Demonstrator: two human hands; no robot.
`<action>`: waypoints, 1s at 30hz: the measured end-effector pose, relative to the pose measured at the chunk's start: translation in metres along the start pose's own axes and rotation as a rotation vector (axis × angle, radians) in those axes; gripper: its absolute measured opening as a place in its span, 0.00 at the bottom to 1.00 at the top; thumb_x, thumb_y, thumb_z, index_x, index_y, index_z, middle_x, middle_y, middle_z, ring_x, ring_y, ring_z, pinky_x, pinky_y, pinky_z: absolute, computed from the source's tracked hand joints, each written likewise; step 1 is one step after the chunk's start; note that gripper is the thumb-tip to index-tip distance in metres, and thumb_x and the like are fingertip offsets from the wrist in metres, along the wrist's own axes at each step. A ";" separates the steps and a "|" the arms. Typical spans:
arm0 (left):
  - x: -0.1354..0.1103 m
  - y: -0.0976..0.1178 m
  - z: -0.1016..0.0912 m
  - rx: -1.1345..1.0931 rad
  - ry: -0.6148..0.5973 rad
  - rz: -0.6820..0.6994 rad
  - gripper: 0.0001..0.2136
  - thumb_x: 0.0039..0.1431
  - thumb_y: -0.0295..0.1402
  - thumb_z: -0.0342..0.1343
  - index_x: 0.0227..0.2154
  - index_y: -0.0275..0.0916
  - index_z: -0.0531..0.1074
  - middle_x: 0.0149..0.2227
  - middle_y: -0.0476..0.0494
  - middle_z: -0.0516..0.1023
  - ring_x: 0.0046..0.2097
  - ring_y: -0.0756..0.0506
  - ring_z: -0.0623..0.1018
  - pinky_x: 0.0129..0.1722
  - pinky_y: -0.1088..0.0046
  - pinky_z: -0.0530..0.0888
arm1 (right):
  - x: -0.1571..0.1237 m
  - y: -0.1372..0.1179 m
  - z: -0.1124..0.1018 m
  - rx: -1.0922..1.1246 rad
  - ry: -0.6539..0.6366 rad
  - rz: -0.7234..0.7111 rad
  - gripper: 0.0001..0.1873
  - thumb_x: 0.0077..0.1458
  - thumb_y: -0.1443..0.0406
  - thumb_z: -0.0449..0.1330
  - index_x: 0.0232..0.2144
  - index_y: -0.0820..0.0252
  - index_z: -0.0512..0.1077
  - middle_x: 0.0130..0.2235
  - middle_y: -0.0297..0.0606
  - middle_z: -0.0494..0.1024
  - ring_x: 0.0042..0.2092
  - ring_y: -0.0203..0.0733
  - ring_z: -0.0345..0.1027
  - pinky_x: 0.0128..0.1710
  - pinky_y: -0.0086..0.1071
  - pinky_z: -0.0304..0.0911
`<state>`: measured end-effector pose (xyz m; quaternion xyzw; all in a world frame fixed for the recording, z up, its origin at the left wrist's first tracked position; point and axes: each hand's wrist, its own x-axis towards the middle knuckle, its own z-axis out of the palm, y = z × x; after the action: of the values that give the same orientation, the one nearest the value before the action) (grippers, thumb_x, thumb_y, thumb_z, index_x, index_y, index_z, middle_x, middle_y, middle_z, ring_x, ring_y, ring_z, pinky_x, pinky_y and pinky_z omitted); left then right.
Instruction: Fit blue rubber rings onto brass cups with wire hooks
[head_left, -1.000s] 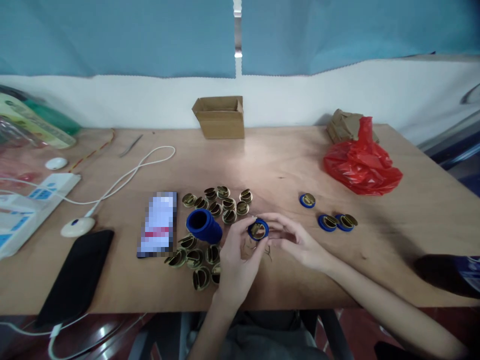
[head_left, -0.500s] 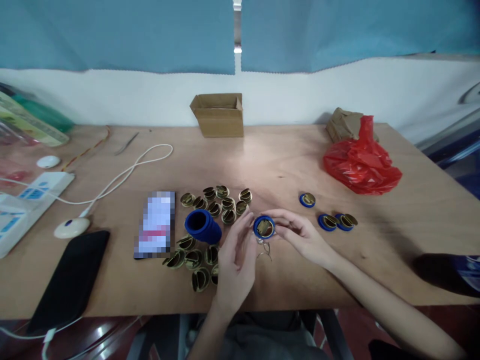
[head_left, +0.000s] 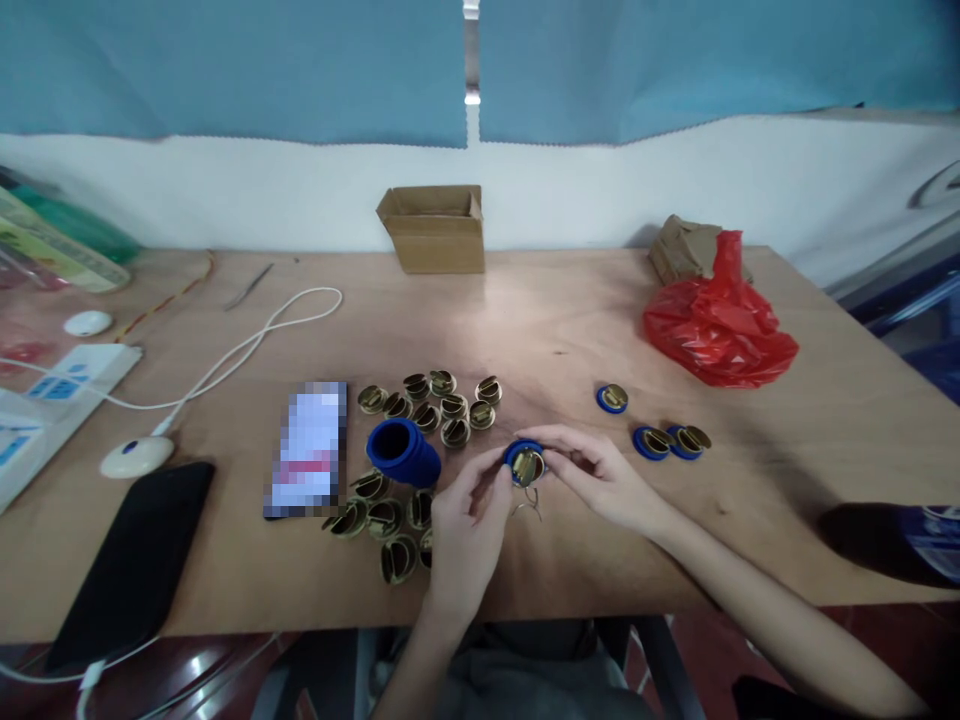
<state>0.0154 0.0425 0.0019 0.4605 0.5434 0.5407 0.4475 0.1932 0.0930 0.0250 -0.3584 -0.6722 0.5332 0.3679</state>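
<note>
A small round part with a blue ring and a brass insert (head_left: 525, 463) is pinched between my left hand (head_left: 466, 535) and my right hand (head_left: 600, 480), just above the wooden table (head_left: 540, 320). Thin wire springs (head_left: 529, 502) lie under it. Left of my hands stands a stack of blue rings (head_left: 403, 452), lying on its side, with several loose brass inserts (head_left: 431, 405) behind it and more brass inserts (head_left: 379, 520) in front. Three finished blue-and-brass parts (head_left: 656, 435) lie to the right.
A small cardboard box (head_left: 433, 228) stands at the back. A red plastic bag (head_left: 716, 325) lies at the right rear. At left are a black phone (head_left: 131, 555), a blurred card (head_left: 309, 450), a white cable (head_left: 225, 360) and a white device (head_left: 45, 410).
My left hand let go of the blue part for a moment, then closed on it again. Both hands with the part shifted slightly right and down.
</note>
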 end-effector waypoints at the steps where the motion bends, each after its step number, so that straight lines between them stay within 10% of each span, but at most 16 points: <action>1: 0.000 -0.001 -0.001 0.013 0.006 0.006 0.09 0.64 0.32 0.59 0.44 0.42 0.80 0.43 0.46 0.86 0.44 0.47 0.86 0.47 0.74 0.82 | 0.000 0.000 0.001 -0.004 -0.001 0.001 0.14 0.68 0.66 0.55 0.52 0.55 0.76 0.49 0.39 0.83 0.47 0.40 0.79 0.48 0.38 0.77; 19: 0.000 0.002 0.004 -0.125 -0.073 0.045 0.13 0.65 0.32 0.60 0.51 0.44 0.76 0.50 0.43 0.84 0.51 0.45 0.84 0.53 0.70 0.81 | 0.002 -0.005 0.008 0.316 0.054 0.082 0.13 0.68 0.58 0.59 0.52 0.54 0.68 0.47 0.39 0.82 0.47 0.40 0.80 0.46 0.37 0.81; 30: -0.003 -0.004 0.004 0.052 0.018 0.081 0.15 0.67 0.35 0.58 0.54 0.44 0.76 0.51 0.43 0.83 0.52 0.43 0.83 0.55 0.64 0.81 | -0.005 -0.001 0.008 0.050 0.073 -0.030 0.15 0.70 0.64 0.54 0.57 0.54 0.66 0.50 0.42 0.81 0.42 0.40 0.81 0.41 0.36 0.82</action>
<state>0.0200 0.0400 -0.0026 0.4890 0.5422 0.5480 0.4082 0.1884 0.0847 0.0240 -0.3583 -0.6499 0.5310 0.4090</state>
